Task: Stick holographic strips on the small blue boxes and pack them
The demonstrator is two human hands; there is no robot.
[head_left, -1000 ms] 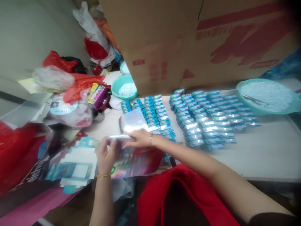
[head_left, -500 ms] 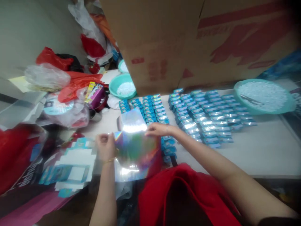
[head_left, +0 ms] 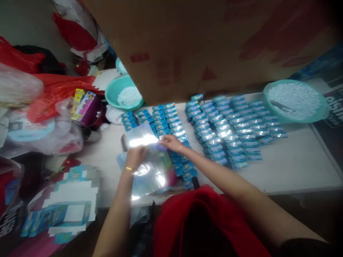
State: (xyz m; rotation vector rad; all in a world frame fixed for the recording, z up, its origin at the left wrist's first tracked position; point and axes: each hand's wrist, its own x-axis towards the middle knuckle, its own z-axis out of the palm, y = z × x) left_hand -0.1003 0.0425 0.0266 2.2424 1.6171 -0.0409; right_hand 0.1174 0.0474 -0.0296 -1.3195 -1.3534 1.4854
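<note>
A shiny iridescent plastic bag (head_left: pixel 154 171) lies on the white table (head_left: pixel 289 167) in front of me. My left hand (head_left: pixel 135 157) rests closed on its upper left part. My right hand (head_left: pixel 171 142) pinches the bag's top edge, just below a stack of glossy flat sheets (head_left: pixel 139 135). Many small blue boxes (head_left: pixel 227 125) stand in rows across the table to the right of both hands, and a few lie beside my right wrist.
A big cardboard box (head_left: pixel 187 43) overhangs the back of the table. Teal bowls of white pellets sit at the right (head_left: pixel 294 101) and back left (head_left: pixel 124 94). Red and clear plastic bags (head_left: pixel 45 96) pile at the left. Flat unfolded blue cartons (head_left: pixel 64 210) lie lower left.
My head has dipped and moved in. Both hands have gone forward and closer together, bringing the shiny bag down flat onto the table near the stack of sheets.
</note>
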